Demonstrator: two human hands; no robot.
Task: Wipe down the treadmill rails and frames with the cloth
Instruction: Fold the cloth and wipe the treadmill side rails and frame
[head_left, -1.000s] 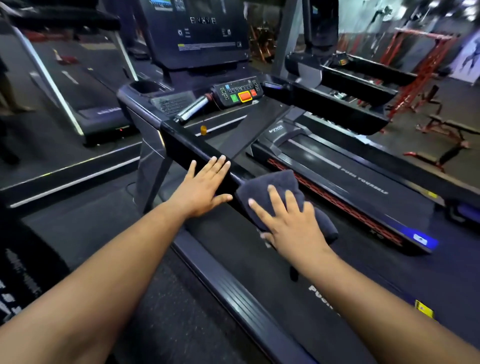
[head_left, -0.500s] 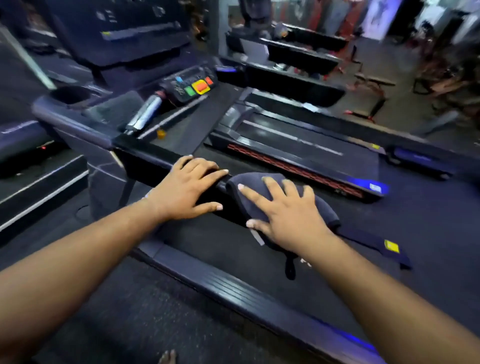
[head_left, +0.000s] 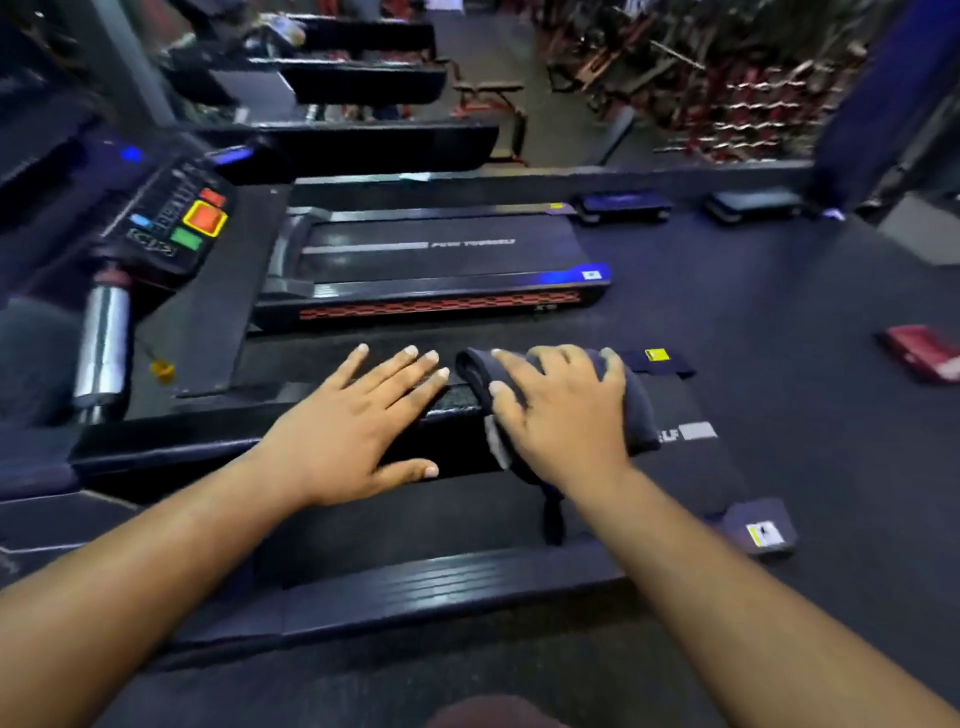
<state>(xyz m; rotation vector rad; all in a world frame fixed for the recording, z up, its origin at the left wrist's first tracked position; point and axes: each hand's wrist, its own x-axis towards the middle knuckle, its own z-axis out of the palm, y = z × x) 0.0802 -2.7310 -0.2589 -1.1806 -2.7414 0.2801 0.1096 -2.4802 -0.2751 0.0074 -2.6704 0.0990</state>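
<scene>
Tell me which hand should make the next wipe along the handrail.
Right. The right hand already presses the dark cloth onto the handrail, fingers spread over it. The left hand lies flat on the bare rail beside it, holding nothing, so it probably just steadies.

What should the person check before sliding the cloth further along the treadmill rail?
1. Cloth sits on the rail: ok, it drapes over the rail's end.
2. Right hand is on the cloth: ok, spread fingers press it down.
3. Left hand steadies the rail: ok, it lies flat beside the cloth, fingers straight.
4. Left fingertips clear of the cloth's path: not ok if wiping towards the buttons; they almost touch the cloth.
5. Cloth clean enough: cannot tell, its underside is hidden.
6. Rail left to wipe past the cloth's outer edge: cannot tell, the cloth covers that end.
</scene>
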